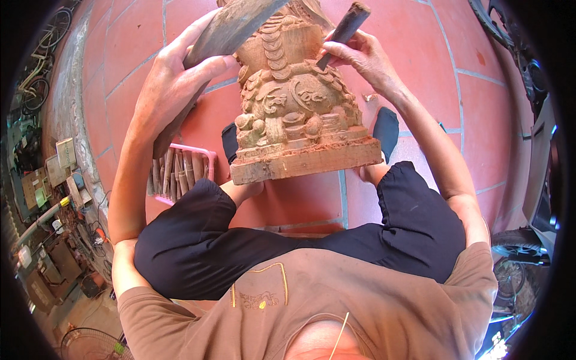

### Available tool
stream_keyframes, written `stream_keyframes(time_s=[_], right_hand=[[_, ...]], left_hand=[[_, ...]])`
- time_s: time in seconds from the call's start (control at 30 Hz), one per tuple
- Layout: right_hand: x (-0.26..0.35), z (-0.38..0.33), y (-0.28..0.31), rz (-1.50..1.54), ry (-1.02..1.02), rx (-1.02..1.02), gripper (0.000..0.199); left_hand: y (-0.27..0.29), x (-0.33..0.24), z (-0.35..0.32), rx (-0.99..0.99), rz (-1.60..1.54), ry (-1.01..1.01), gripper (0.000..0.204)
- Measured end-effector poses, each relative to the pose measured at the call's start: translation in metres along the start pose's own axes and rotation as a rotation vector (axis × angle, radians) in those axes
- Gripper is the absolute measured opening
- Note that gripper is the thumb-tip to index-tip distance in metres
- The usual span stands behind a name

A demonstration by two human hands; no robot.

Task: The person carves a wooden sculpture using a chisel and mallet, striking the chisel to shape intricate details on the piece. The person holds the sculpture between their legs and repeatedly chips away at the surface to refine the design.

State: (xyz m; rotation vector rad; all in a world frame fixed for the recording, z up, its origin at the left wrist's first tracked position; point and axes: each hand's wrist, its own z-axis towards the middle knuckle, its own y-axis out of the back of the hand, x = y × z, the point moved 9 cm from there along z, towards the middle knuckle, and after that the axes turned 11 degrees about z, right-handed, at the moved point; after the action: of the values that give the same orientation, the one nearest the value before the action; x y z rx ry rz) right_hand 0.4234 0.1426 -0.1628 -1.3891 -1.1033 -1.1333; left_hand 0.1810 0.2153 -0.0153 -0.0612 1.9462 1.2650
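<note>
A brown wooden carving [300,99] stands between my feet, its front covered in coins, rounded shapes and swirls above a flat base. My left hand [177,75] is wrapped round a long, dark wooden mallet [237,27], which slants across the carving's upper left side. In my right hand [366,57] is a dark carving chisel [351,24], pinched between thumb and fingers. Its lower end points down at the right side of the carving's middle; whether it touches the wood I cannot tell. The carving's top is partly hidden behind the mallet and cut by the frame edge.
A pink basket [213,157] holding several stick-like tools [180,174] sits by my left knee. Red floor tiles [420,54] lie all round. Boxes and clutter [60,162] line the far left, with a fan [90,345] below. Parked motorbikes [516,240] stand at the right.
</note>
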Motion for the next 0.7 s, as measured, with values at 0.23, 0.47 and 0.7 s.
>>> stream_keyframes(time_s=[0.23,0.47,0.7], right_hand=[[0.001,-0.001,-0.026,-0.245,0.133,0.05,0.034],[0.014,0.0,-0.038,-0.49,0.146,0.066,0.033],[0.018,-0.001,-0.032,-0.421,0.234,0.026,0.031]], left_hand=[[-0.006,-0.008,-0.004,-0.02,-0.1,-0.146,0.066],[-0.003,-0.033,-0.015,-0.065,-0.191,-0.262,0.067],[0.001,-0.037,-0.009,0.033,0.133,-0.214,0.068]])
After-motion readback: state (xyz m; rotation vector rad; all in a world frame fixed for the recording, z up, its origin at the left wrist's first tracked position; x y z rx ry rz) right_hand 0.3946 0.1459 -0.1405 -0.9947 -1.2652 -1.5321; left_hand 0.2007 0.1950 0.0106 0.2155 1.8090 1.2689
